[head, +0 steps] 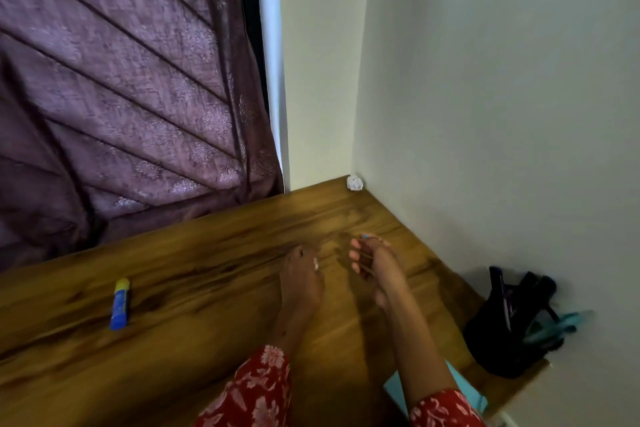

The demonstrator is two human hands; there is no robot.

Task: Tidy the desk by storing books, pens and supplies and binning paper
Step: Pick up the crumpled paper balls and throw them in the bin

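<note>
On the wooden desk point(207, 340), my left hand point(300, 282) reaches forward with its back to the camera and its fingers bent down toward the surface; what it holds, if anything, is hidden. Just to its right, my right hand point(369, 267) has curled fingers that pinch a small teal item point(367, 237) at their tips. A blue and yellow glue stick point(120, 303) lies on the desk at the left. A crumpled white paper ball point(354, 182) sits in the far corner against the wall.
A black pen holder point(509, 333) with pens and a teal tool stands at the desk's right edge by the wall. A teal sheet point(464, 388) lies under my right forearm. A purple curtain point(121, 97) hangs behind the desk.
</note>
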